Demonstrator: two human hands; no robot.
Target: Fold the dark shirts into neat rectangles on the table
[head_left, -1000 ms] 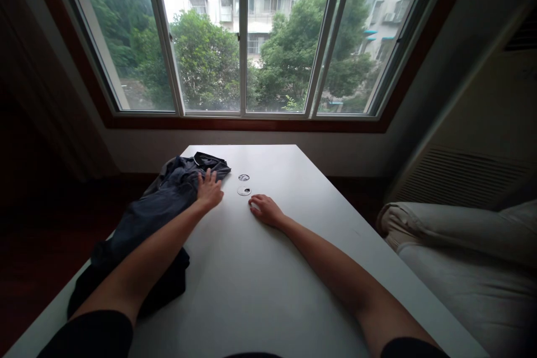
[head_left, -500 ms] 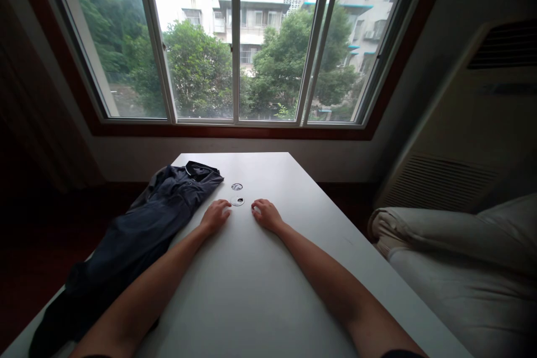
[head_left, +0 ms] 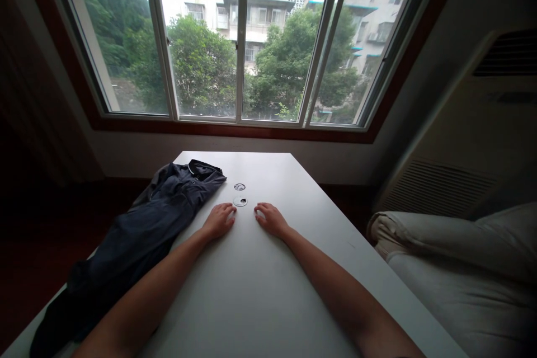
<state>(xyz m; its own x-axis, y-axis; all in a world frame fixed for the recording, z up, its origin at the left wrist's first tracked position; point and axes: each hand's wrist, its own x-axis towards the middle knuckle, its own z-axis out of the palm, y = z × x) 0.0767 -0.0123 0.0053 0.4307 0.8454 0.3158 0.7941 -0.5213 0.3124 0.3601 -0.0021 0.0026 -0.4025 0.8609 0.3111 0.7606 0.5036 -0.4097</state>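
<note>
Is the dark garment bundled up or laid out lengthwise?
Laid out lengthwise: the dark garment runs down the left of the table, collar at the far end. Hidden folds underneath: cannot tell.

Left fingers (head_left: 227,209) lie between dark garment (head_left: 168,210) and right fingers (head_left: 262,208) on table (head_left: 251,285)

Garment (head_left: 153,224): dark, matt cloth shows soft creases.
Surface (head_left: 251,285): smooth white top carries a satin sheen.
Window panes (head_left: 281,67): clear, smooth glass.
Window trim (head_left: 235,130): red-brown, looks like smooth wood.
Sofa (head_left: 453,279): pale upholstery looks matt and wrinkled; cloth or leather cannot be told.
Floor-standing unit (head_left: 470,128): casing looks like matt plastic.
</note>
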